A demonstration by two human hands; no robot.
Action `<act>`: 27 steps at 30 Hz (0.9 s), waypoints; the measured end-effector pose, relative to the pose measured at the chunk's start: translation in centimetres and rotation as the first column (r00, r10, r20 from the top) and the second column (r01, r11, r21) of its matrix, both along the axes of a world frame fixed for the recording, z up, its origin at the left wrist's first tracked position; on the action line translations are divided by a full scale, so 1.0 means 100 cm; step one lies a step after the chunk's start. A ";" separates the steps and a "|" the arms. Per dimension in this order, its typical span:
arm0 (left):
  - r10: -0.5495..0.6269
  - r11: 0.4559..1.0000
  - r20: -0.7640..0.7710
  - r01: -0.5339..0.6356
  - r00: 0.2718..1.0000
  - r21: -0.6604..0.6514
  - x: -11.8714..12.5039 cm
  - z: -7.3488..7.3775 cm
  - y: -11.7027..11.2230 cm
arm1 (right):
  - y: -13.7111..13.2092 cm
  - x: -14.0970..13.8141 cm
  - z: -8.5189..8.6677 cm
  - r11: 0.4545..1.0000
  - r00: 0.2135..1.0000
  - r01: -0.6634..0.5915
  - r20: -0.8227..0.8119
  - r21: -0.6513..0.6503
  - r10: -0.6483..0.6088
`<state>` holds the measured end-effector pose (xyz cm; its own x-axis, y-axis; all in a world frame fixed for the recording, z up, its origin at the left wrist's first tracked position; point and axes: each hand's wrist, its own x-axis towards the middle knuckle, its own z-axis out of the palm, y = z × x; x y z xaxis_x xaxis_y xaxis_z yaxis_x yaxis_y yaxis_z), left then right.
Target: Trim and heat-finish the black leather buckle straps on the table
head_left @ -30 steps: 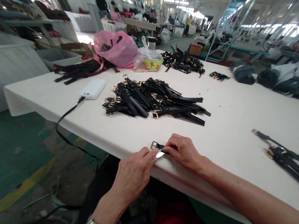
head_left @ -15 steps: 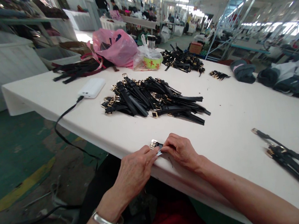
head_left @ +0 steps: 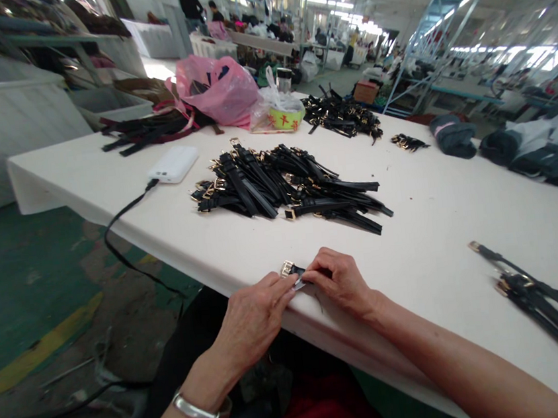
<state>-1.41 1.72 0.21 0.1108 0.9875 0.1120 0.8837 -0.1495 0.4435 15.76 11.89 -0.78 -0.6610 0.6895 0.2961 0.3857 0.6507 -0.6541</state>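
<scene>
At the table's near edge, my left hand (head_left: 257, 311) and my right hand (head_left: 339, 279) meet over a short black strap with a gold buckle (head_left: 288, 269). Both hands are closed, thumbs and fingers pinching the strap from either side. The buckle end sticks out beyond the fingertips, and most of the strap is hidden by them. A small pale, shiny piece (head_left: 301, 284) shows between my fingertips; I cannot tell what it is. Beyond my hands lies a heap of black buckled straps (head_left: 256, 178).
The white table (head_left: 426, 233) also bears a white power bank (head_left: 173, 164) with a black cable off the edge, a pink plastic bag (head_left: 219, 92), a green bowl in a clear bag (head_left: 285, 116), another strap pile (head_left: 343, 112), longer straps (head_left: 542, 294) at right and dark rolled cloth (head_left: 453, 135).
Almost nothing differs. Both hands keep their pinch on the strap, with the fingertips shifted very slightly. The whole view has moved a little.
</scene>
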 end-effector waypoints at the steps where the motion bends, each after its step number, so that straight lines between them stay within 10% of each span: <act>1: -0.004 1.000 -0.002 0.004 1.000 0.004 0.000 0.001 0.000 | 0.001 0.000 0.000 1.000 1.000 0.005 -0.009 0.000 -0.005; 27: -0.002 1.000 -0.073 0.004 0.997 0.027 0.002 0.003 0.001 | 0.001 0.000 -0.002 0.999 0.997 0.009 -0.077 -0.037 -0.012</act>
